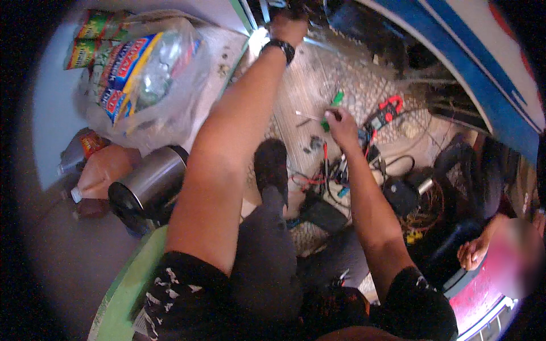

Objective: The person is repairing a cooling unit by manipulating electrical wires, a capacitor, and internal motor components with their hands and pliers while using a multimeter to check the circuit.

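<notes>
My left hand (289,29) reaches far ahead, a dark band round its wrist, next to a bright light and dark machinery; its fingers are blurred in shadow. My right hand (343,131) is closed over the floor, with a thin pale rod (307,115) sticking out leftward from its fingertips. Green pieces (338,98) lie just beyond it. To its right rests a red-and-black clamp meter (388,112). A red-and-black test probe (326,156) and a tangle of cables lie below the hand.
A plastic bag of packages (170,85) sits at the left, above bottles (108,170) and a steel cylindrical container (149,184). A blue-and-white panel (478,62) curves along the upper right. Another person's hand (473,253) is at the lower right. My shoe (271,165) is on the floor.
</notes>
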{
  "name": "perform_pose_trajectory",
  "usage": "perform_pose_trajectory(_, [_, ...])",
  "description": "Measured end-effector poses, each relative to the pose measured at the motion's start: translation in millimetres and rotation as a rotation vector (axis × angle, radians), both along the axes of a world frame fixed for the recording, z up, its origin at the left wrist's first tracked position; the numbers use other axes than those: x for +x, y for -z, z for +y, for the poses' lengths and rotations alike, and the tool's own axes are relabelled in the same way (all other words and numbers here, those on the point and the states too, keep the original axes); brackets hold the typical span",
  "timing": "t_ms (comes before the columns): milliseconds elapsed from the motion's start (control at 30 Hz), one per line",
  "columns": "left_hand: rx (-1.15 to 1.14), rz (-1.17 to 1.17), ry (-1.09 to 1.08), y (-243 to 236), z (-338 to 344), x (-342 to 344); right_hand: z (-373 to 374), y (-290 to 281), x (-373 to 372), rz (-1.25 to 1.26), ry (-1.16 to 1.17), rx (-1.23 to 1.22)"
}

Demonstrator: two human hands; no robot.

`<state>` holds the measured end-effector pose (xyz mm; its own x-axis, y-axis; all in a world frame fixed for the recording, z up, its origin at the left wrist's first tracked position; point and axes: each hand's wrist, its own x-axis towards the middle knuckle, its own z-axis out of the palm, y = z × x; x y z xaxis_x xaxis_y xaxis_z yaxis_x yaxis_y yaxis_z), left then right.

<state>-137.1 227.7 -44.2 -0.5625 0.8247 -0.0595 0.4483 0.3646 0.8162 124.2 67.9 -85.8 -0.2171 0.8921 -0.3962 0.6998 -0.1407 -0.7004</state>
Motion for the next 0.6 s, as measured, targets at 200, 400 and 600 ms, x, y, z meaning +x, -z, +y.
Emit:
perform_pose_trajectory(200, [-0.054,0.056,-0.046,27,11,-6,-9,-10,39,-0.082,0.058,0.061])
perform_pose_trajectory(400, [-0.118,0.251,-0.137,77,26,-15,-37,-24,60,-0.122,-0.049,0.158])
perform_pose_trajectory(600, [0.144,0.418,0.143,30,-2,-27,-88,-48,48,-0.301,-0.302,0.055])
